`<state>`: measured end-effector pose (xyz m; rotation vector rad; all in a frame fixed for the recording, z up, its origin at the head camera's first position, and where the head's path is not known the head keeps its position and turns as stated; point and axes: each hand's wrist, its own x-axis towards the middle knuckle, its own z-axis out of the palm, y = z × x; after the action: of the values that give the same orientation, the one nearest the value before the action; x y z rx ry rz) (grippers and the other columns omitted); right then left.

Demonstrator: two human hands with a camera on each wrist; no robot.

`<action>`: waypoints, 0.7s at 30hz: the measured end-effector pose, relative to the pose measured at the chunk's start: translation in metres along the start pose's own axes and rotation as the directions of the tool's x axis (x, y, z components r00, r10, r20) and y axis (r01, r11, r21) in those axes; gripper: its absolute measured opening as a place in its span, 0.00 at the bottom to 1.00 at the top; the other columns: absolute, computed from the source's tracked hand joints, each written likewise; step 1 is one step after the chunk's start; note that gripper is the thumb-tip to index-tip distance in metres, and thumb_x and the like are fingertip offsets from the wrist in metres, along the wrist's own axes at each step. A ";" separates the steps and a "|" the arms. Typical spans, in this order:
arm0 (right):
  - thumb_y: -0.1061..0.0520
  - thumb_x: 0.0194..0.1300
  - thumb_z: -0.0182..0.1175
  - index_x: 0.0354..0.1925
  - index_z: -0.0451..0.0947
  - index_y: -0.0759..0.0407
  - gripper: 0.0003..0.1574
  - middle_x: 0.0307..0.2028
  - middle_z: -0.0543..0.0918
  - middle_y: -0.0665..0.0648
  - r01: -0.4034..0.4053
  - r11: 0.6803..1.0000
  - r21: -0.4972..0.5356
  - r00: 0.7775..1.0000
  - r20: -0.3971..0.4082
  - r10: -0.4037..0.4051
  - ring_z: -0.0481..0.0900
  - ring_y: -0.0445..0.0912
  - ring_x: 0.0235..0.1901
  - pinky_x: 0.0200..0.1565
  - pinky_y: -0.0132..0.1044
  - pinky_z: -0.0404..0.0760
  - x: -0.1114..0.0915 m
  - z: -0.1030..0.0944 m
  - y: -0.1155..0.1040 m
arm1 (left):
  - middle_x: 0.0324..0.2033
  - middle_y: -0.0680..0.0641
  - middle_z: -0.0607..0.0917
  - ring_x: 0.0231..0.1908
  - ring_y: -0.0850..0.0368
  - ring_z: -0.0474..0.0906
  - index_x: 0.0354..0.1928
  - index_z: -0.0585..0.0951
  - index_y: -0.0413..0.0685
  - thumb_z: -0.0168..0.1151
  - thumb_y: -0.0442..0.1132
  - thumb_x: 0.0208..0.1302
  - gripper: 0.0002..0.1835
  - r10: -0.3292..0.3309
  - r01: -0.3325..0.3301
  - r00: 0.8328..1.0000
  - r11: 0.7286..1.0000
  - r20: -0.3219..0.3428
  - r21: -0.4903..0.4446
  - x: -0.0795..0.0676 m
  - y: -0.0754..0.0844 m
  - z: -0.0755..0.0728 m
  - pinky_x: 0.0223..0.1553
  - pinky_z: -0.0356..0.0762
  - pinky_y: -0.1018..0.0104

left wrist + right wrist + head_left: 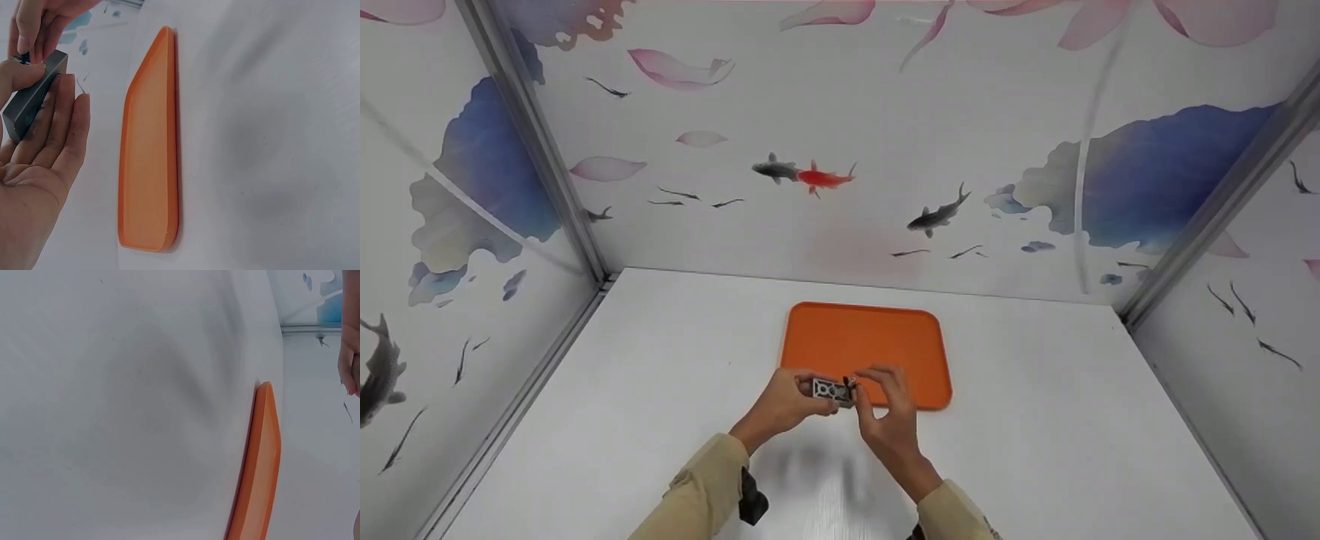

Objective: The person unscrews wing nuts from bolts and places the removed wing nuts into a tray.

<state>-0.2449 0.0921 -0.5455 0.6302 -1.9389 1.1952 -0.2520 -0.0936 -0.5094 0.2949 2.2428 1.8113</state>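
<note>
My left hand (784, 405) grips a small grey rectangular block (831, 391) between thumb and fingers, its upward face patterned with round openings. In the left wrist view the block (35, 104) appears tilted, showing smooth dark grey sides, with the thumb over it and fingers beneath. At the block's right end, my right hand (894, 424) pinches a small dark piece (849, 382) between thumb and index finger; its exact kind I cannot tell. The other right fingers arch above. In the right wrist view only part of the left hand (350, 365) shows clearly, and the block is out of frame.
An orange rectangular tray (866, 341) with a low raised rim lies on the white table (1035, 420), just beyond and partly behind the hands. White panels (855, 247) printed with fish and petals enclose the table at the back and both sides.
</note>
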 end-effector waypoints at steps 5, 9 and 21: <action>0.72 0.57 0.68 0.45 0.82 0.58 0.19 0.42 0.82 0.56 0.013 1.000 -0.012 0.999 -0.031 -0.014 0.78 0.47 0.45 0.50 0.34 0.82 0.000 0.001 0.001 | 0.42 0.42 0.90 0.38 0.57 0.87 0.50 0.84 0.38 0.72 0.35 0.55 0.19 -0.002 0.002 1.000 1.000 -0.001 -0.012 -0.001 0.002 0.000 0.46 0.88 0.59; 0.71 0.56 0.69 0.45 0.82 0.59 0.18 0.41 0.82 0.56 0.026 0.999 -0.032 0.999 -0.040 -0.028 0.78 0.47 0.44 0.48 0.33 0.82 -0.001 0.002 0.003 | 0.42 0.41 0.90 0.39 0.57 0.87 0.50 0.85 0.38 0.72 0.34 0.55 0.19 0.011 -0.011 1.000 1.000 0.003 -0.024 -0.001 0.002 0.000 0.45 0.88 0.62; 0.70 0.59 0.68 0.40 0.82 0.57 0.13 0.39 0.81 0.54 0.044 0.999 -0.020 0.999 -0.019 -0.044 0.77 0.45 0.43 0.44 0.29 0.81 0.001 -0.001 0.004 | 0.42 0.41 0.90 0.39 0.57 0.88 0.51 0.84 0.37 0.71 0.34 0.56 0.19 0.021 -0.021 1.000 1.000 0.007 -0.005 -0.002 0.001 -0.003 0.44 0.88 0.63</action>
<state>-0.2476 0.0947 -0.5461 0.6458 -1.9082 1.1500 -0.2511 -0.0971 -0.5081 0.3252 2.2380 1.8232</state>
